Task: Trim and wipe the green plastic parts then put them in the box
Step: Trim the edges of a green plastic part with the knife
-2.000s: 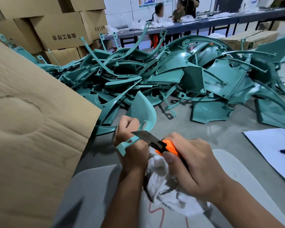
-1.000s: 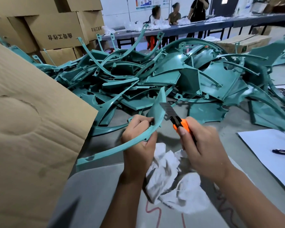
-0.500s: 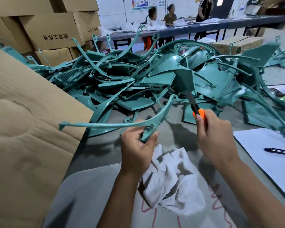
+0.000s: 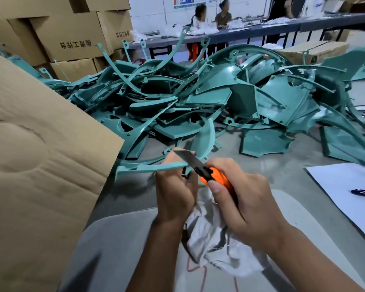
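Trimming appears under way on a long curved green plastic part [image 4: 154, 166], whose thin arm runs out leftward from the left hand [image 4: 174, 186] toward the brown cardboard box flap [image 4: 40, 165], while its broad end sweeps up behind the fingers. That hand grips the part at its middle. Clenched round an orange-handled utility knife [image 4: 207, 172], the right hand [image 4: 244, 203] lays the blade across the part just right of the gripping fingers, above the crumpled white cloth [image 4: 215, 245].

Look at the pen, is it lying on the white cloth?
No, the pen lies on the white paper at the right edge, well apart from the white cloth bunched under the hands.
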### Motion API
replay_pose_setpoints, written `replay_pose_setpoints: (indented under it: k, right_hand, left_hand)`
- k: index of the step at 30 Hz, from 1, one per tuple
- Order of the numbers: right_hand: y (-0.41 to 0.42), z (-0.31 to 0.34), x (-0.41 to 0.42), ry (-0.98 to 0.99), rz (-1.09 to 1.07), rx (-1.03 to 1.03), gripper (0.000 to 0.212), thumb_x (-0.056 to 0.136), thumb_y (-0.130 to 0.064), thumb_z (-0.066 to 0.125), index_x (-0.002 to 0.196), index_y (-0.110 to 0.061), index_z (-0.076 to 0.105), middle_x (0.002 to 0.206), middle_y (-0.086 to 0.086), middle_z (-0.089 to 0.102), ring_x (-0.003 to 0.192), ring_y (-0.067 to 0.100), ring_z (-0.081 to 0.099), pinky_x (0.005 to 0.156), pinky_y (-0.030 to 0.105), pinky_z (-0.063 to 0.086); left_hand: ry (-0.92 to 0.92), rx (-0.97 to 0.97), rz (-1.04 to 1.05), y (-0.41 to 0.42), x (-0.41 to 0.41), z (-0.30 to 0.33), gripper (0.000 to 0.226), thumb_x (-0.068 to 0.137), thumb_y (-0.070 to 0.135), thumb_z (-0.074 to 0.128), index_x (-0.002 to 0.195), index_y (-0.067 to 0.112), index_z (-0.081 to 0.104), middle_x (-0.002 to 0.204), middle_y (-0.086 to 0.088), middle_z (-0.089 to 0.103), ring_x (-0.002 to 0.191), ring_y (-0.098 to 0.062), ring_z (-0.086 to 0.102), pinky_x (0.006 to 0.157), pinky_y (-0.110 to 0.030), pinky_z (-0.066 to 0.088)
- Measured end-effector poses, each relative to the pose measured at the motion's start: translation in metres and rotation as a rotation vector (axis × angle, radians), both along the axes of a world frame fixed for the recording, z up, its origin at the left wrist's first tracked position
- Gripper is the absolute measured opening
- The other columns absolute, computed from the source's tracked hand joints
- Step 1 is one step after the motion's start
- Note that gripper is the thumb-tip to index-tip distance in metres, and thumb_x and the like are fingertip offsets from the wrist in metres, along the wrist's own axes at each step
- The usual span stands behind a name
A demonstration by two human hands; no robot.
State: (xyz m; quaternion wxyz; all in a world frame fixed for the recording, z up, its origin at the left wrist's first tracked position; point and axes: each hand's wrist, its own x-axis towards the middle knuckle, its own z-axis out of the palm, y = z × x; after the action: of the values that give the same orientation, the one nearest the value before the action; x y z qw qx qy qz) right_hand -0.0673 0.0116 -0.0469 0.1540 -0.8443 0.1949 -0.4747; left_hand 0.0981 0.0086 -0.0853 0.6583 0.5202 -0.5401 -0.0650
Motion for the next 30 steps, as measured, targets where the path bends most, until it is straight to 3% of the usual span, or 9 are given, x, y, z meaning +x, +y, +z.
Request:
replay_pose_setpoints:
  k: [2, 7, 12, 15, 18, 21, 25, 28, 30]
  right_hand:
    - [-0.004, -0.001, -0.002, -0.004, -0.026, 0.016, 0.014, 0.108, -0.021, 0.049, 0.117, -0.015, 0.058, 0.069, -0.016, 0.043, 0.052, 0.002, 0.045, 0.055, 0.012, 0.031]
    - [-0.023, -0.002, -0.013, -0.007, -0.173, 0.054, 0.012, 0.110, -0.024, 0.048, 0.114, -0.017, 0.057, 0.061, -0.011, 0.050, 0.050, 0.013, 0.050, 0.047, 0.017, 0.033]
    - [-0.044, -0.004, -0.027, -0.021, -0.353, 0.068, 0.014, 0.110, -0.026, 0.045, 0.108, -0.017, 0.056, 0.057, -0.011, 0.049, 0.049, 0.016, 0.050, 0.045, 0.017, 0.029]
    - [-0.052, -0.007, -0.033, -0.036, -0.430, 0.106, 0.009, 0.110, -0.024, 0.048, 0.103, -0.021, 0.054, 0.054, -0.011, 0.047, 0.052, 0.017, 0.051, 0.042, 0.020, 0.029]
    - [-0.054, -0.009, -0.035, -0.013, -0.497, 0.118, 0.007, 0.108, -0.023, 0.050, 0.102, -0.022, 0.052, 0.053, -0.011, 0.046, 0.058, 0.018, 0.055, 0.042, 0.024, 0.033]
    - [-0.052, -0.012, -0.032, -0.059, -0.547, 0.156, 0.009, 0.108, -0.018, 0.051, 0.101, -0.023, 0.050, 0.053, -0.008, 0.048, 0.056, 0.019, 0.054, 0.043, 0.026, 0.034]
    - [-0.045, -0.011, -0.025, -0.224, -0.407, 0.418, 0.013, 0.111, -0.022, 0.046, 0.099, -0.021, 0.051, 0.059, 0.005, 0.062, 0.046, 0.026, 0.058, 0.044, 0.045, 0.049]
    - [-0.034, -0.009, -0.017, -0.397, -0.152, 0.715, 0.019, 0.113, -0.030, 0.043, 0.098, -0.021, 0.050, 0.064, 0.011, 0.065, 0.042, 0.031, 0.059, 0.038, 0.040, 0.050]
    - [-0.031, -0.009, -0.013, -0.466, -0.037, 0.817, 0.022, 0.113, -0.033, 0.042, 0.098, -0.020, 0.049, 0.065, 0.015, 0.065, 0.042, 0.034, 0.057, 0.040, 0.039, 0.050]
  left_hand:
    - [-0.147, -0.063, -0.015, -0.002, 0.007, -0.001, 0.017, 0.087, -0.005, 0.069, 0.099, 0.007, 0.070, 0.093, -0.006, 0.069, 0.091, -0.033, 0.067, 0.081, -0.049, 0.055]
    - [-0.215, -0.100, -0.039, 0.000, 0.007, 0.002, 0.016, 0.090, 0.000, 0.072, 0.097, 0.013, 0.070, 0.092, 0.010, 0.067, 0.090, -0.018, 0.068, 0.079, -0.035, 0.055]
    - [-0.001, 0.006, -0.137, 0.008, -0.001, 0.003, 0.008, 0.090, 0.013, 0.076, 0.094, 0.020, 0.078, 0.086, 0.000, 0.075, 0.078, -0.027, 0.074, 0.066, -0.049, 0.062]
    - [0.154, 0.045, -0.178, 0.013, -0.006, 0.008, 0.009, 0.087, 0.016, 0.077, 0.089, 0.024, 0.079, 0.086, -0.001, 0.075, 0.073, -0.028, 0.075, 0.060, -0.045, 0.064]
    - [0.339, 0.101, -0.289, 0.014, -0.007, 0.012, 0.013, 0.086, 0.009, 0.075, 0.092, 0.020, 0.075, 0.092, -0.010, 0.072, 0.079, -0.034, 0.074, 0.060, -0.038, 0.064]
    - [0.506, 0.146, -0.409, 0.012, -0.007, 0.016, 0.024, 0.083, 0.002, 0.074, 0.096, 0.023, 0.073, 0.099, -0.006, 0.077, 0.092, -0.033, 0.076, 0.066, -0.040, 0.064]
    - [0.673, 0.127, -0.432, 0.005, -0.005, 0.012, 0.033, 0.077, -0.003, 0.075, 0.096, 0.024, 0.076, 0.104, -0.011, 0.078, 0.100, -0.036, 0.075, 0.078, -0.042, 0.063]
    - [0.607, 0.133, -0.375, -0.001, -0.008, 0.010, 0.024, 0.078, 0.000, 0.077, 0.092, 0.019, 0.082, 0.100, -0.013, 0.079, 0.100, -0.035, 0.075, 0.088, -0.044, 0.061]
    - [0.502, 0.095, -0.303, -0.005, -0.010, 0.008, 0.016, 0.082, -0.009, 0.078, 0.094, 0.001, 0.078, 0.098, -0.017, 0.077, 0.098, -0.031, 0.075, 0.092, -0.042, 0.059]
